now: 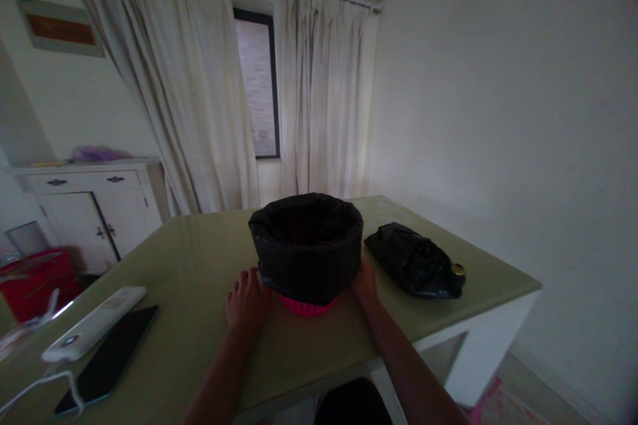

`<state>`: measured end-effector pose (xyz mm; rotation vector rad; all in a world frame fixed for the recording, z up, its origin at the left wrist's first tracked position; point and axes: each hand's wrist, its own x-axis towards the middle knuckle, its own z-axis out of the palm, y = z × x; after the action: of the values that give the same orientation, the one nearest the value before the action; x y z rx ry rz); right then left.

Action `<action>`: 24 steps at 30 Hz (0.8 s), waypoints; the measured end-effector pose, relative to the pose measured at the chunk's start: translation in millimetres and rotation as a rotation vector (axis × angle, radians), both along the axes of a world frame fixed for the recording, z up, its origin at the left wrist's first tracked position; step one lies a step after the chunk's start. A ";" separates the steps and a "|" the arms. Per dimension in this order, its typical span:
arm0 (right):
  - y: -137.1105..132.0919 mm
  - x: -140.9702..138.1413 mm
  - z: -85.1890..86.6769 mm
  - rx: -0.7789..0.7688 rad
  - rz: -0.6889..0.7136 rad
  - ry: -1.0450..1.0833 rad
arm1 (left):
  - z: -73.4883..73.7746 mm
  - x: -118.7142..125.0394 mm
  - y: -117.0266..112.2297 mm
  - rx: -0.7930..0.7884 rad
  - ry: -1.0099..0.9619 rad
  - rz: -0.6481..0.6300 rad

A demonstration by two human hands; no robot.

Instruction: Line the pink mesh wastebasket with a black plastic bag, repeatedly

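Note:
A pink basket [306, 307] with small holes stands near the front of the table. A black plastic bag [309, 272] lines it, its top folded down over the outside so that only the basket's lower part shows. My left hand [248, 299] rests at the basket's left side, fingers apart and bent toward the tabletop. Against the right side lies my right hand [365, 284], its fingers mostly hidden by the bag and basket. A crumpled pile or roll of black bags [416, 262] lies to the right, with a small gold-coloured round end [458, 270].
The green tabletop [199, 252] bears a white power strip or similar device [94, 322], a dark phone [109, 358] and a white cable [50, 378] at left. Beyond stand a white cabinet [124, 199] and a red container [40, 282]. A wall [498, 113] rises at right.

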<state>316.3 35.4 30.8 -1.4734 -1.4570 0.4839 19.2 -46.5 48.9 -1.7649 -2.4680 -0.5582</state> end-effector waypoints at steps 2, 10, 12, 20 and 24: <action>-1.3 -0.7 2.0 -0.012 -0.009 -0.004 | 0.7 0.3 -0.1 -0.026 0.010 -0.011; -2.5 -0.3 3.9 0.000 0.005 -0.013 | 1.4 -0.7 -0.7 -0.068 0.045 -0.032; -1.9 -0.1 2.9 -0.007 0.000 -0.014 | 1.3 -1.1 -0.6 -0.067 0.079 -0.049; -0.3 -0.6 -0.4 0.039 0.020 -0.005 | 5.0 2.7 -3.3 -0.042 0.057 -0.024; 1.9 0.2 -3.5 0.021 0.000 -0.027 | 3.0 2.7 -2.8 -0.043 0.059 -0.030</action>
<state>316.5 37.3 27.4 -1.4681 -1.4793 0.4490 21.9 -49.3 51.9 -1.8097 -2.4355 -0.4512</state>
